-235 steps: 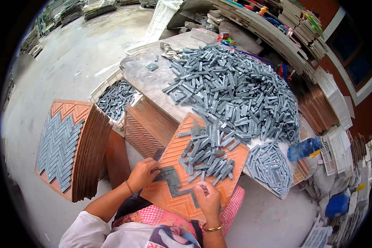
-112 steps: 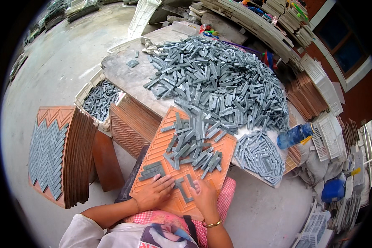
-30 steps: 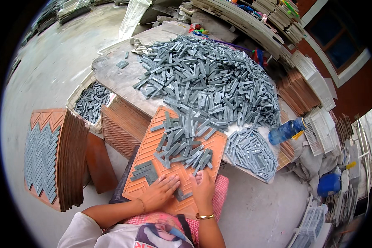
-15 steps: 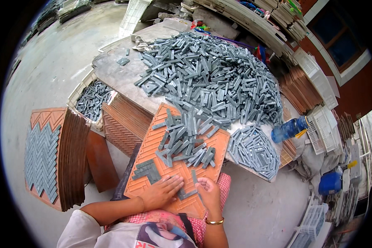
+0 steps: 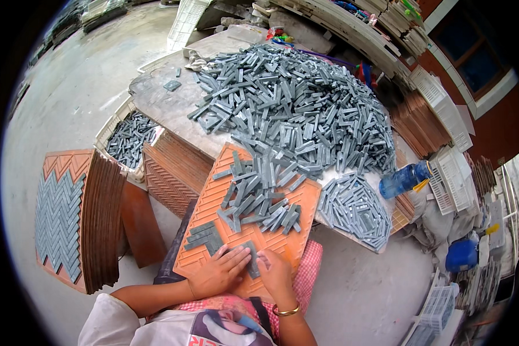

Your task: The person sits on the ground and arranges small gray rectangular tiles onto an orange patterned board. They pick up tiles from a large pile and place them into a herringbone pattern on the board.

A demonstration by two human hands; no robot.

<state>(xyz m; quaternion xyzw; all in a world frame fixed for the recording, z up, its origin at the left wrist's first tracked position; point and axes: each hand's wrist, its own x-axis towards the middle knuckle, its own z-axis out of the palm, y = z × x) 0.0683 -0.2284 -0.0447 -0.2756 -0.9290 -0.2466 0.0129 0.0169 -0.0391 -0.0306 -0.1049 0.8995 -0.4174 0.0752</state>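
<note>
Head view: left fingers (image 5: 234, 261) flat, partly covering strips (image 5: 254, 267); right fingers (image 5: 266, 262) curled, grip unclear.

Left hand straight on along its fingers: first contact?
Looks like the dark grey strips at the fingertips of the left hand, then probably the right hand. Relative height is unclear from this view.

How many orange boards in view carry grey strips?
2: one board beneath the left hand and right hand, another board on the leftmost stack. More may be hidden in that stack.
</note>
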